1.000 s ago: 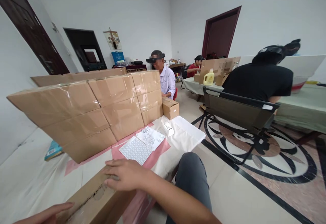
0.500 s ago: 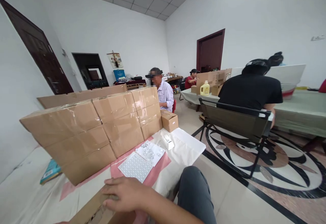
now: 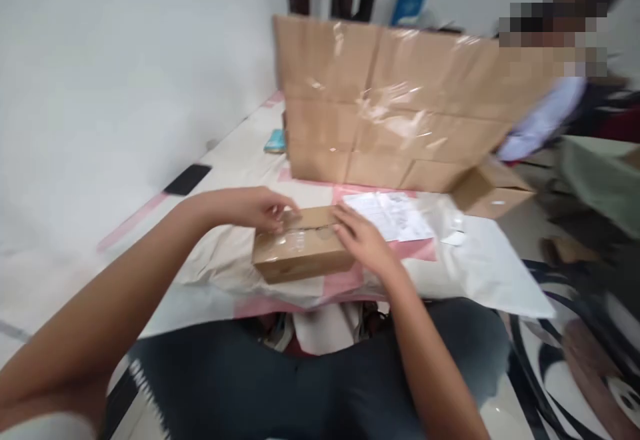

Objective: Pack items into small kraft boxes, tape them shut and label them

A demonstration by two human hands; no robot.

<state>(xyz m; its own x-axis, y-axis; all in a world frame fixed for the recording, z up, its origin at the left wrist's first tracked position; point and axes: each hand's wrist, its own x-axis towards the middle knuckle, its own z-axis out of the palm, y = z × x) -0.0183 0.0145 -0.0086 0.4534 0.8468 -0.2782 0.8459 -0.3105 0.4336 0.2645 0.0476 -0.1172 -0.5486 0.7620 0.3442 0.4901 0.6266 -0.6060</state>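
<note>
A small brown cardboard box [image 3: 303,253] lies on the cloth-covered table in front of me, with shiny clear tape on its top and a dark, ragged seam along it. My left hand [image 3: 260,209] is at the box's far left corner, its fingers bent round the edge. On the right end of the top rests my right hand [image 3: 363,237], fingers stretched out and fairly flat. Printed sheets [image 3: 387,215] lie just beyond my right hand. Motion blur softens the fingertips.
A wall of taped cardboard [image 3: 400,107] stands behind the sheets. To its right sits an open cardboard box [image 3: 493,187], with a white tape dispenser [image 3: 453,223] nearby. A black phone [image 3: 188,179] and a blue packet [image 3: 275,141] lie leftward. Another person [image 3: 545,120] sits beyond the cardboard wall.
My view has swung left and down onto the small box. My left hand, almost out of sight before, now shows at the box; my right hand is still on it.
</note>
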